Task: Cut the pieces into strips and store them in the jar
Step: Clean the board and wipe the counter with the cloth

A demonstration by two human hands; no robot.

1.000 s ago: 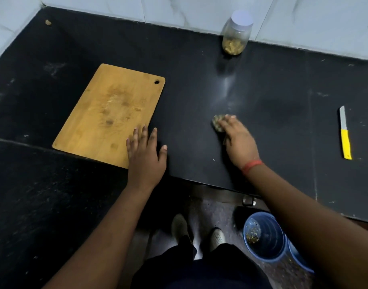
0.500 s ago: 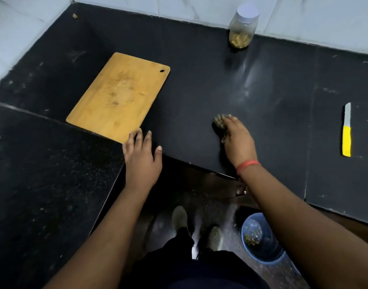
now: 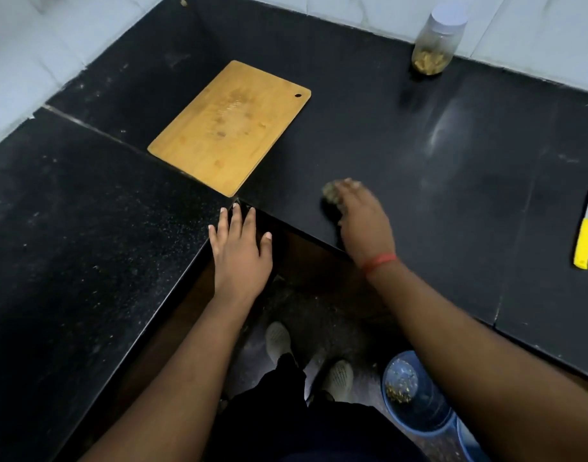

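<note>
The person stands in the inner corner of an L-shaped black stone countertop. The right hand lies palm down on the counter near its front edge, fingers bent over a small greenish-brown clump that shows at the fingertips; the hand is blurred, so whether it grips the clump or only presses on it cannot be told, nor what the clump is. A red thread band circles the right wrist.

The left hand is flat and open, fingers straight and slightly spread, holding nothing. Its fingertips reach the counter's inner corner, just below the near corner of the wooden cutting board. The board lies flat and bare apart from faint stains, with a small hanging hole at its far right corner.

The jar, clear plastic with a pale lid on, stands at the back of the counter against the white tiled wall, well apart from both hands. A layer of yellowish cut pieces fills its bottom.

A knife with a yellow handle lies on the counter at the far right, blade pointing away.

On the floor below, a blue bucket holds some scraps, beside the person's light-coloured shoes.
</note>
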